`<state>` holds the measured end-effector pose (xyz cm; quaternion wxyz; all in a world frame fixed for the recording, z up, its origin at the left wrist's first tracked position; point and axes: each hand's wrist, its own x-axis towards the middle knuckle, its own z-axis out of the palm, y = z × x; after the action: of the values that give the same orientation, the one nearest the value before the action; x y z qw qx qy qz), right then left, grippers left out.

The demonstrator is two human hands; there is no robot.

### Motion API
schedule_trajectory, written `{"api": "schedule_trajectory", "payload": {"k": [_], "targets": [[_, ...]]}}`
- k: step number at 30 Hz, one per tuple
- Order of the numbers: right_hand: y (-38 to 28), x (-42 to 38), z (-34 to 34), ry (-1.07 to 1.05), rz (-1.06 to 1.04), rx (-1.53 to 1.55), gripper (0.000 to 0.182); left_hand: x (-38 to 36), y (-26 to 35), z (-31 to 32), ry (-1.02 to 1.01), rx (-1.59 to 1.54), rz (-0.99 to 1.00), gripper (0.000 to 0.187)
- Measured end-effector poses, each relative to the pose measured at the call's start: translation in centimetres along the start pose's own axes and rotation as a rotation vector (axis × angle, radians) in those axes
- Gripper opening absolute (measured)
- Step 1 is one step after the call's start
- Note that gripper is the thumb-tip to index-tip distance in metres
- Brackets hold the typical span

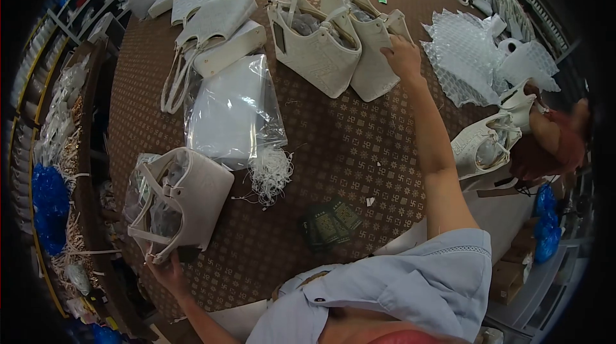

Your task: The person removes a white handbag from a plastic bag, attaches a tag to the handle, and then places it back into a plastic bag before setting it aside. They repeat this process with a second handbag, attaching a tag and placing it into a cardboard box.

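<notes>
A cream handbag (208, 200) with clear wrap showing in its opening stands tilted at the near left. My left hand (168, 275) holds its lower near corner, the fingertips partly hidden by the bag. Farther off, two cream handbags stand side by side, stuffed with greyish wrap. My right arm is stretched out to the right-hand one (373, 65), and my right hand (404, 58) grips its upper side edge. The other bag (314, 55) touches it on the left. Some dark green printed cards (330, 222) lie on the table close to my body.
On the patterned brown table (327, 145) lie clear plastic sleeves (231, 113), a bundle of white strings (271, 174), stacked cream bags (224, 20) and bubble wrap (462, 55). Another person (558, 139) is beside a cream bag (487, 142) at the right. Shelving lines both sides.
</notes>
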<state>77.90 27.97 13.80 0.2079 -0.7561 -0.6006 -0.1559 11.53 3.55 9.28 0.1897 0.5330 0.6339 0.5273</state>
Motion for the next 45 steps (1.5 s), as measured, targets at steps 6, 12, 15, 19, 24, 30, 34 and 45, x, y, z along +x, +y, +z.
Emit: {"api": "schedule_trajectory", "payload": {"k": [6, 12, 15, 19, 24, 30, 34, 45], "targets": [[-1.1, -0.1, -0.8, -0.046, 0.058, 0.207, 0.043, 0.1, -0.8, 0.0, -0.006, 0.026, 0.079, 0.051], [-6.6, 0.3, -2.0, 0.052, 0.24, -0.163, 0.066, -0.1, 0.2, 0.5, 0.022, 0.047, 0.082, 0.048], [-9.2, -1.6, -1.3, 0.343, -0.015, -0.092, 0.074, -0.2, -0.2, 0.1, 0.025, 0.111, 0.136, 0.05], [-10.7, -2.9, 3.0, 0.201, -0.108, -0.057, 0.061, -0.2, 0.2, 0.7, 0.054, 0.101, 0.16, 0.054], [-10.3, -3.7, 1.5, 0.205, -0.192, 0.038, 0.026, -0.3, -0.3, 0.2, 0.049, 0.197, 0.152, 0.054], [-8.0, -9.7, -1.4, 0.303, -0.193, -0.049, 0.023, -0.3, 0.0, 0.3, 0.062, 0.308, 0.199, 0.053], [-8.1, -10.2, -1.2, 0.313, -0.176, -0.063, 0.022, -0.2, 0.8, 0.7, 0.082, 0.257, 0.19, 0.052], [-11.3, -3.8, 4.0, 0.345, -0.065, -0.073, 0.027, -0.1, 2.2, 0.8, 0.048, 0.422, 0.253, 0.049]]}}
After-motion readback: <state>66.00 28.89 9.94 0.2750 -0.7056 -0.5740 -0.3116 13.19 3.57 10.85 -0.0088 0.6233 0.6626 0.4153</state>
